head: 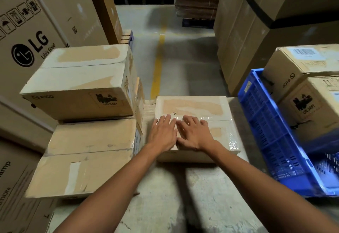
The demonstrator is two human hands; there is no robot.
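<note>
Both arms are stretched forward; the left hand [162, 133] and right hand [195, 135] are pressed flat, fingers straight, on the taped box [192, 105], nothing grasped. The box is set at 12 o'clock on the table [201, 196], hemmed by stacked cartons [88, 141] at 9 and a blue crate [271, 132] at 3 o'clock; room is left at 6.

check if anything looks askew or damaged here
The blue slatted plastic crate on the right looks tilted. The flat brown cardboard box under the left hand and right hand has peeled, torn patches on its taped top.
</note>
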